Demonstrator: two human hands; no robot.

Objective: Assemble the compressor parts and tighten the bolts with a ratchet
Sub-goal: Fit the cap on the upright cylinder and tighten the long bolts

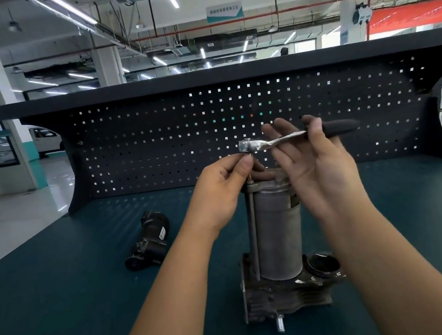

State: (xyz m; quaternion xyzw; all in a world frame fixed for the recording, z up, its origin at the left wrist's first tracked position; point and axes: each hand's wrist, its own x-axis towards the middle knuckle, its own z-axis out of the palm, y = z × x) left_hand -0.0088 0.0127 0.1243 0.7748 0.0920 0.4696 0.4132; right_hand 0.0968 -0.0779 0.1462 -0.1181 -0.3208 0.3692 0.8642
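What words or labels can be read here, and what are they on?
Hanging ceiling sign: white characters, too blurred to read.
White label on the black part: too small to read.
Nothing readable on the compressor or ratchet.

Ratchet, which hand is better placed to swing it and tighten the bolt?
Right, probably. The right hand grips the ratchet near its black handle, free to swing. The left hand pinches at its head, above the long bolt on the upright compressor, better suited to steadying.
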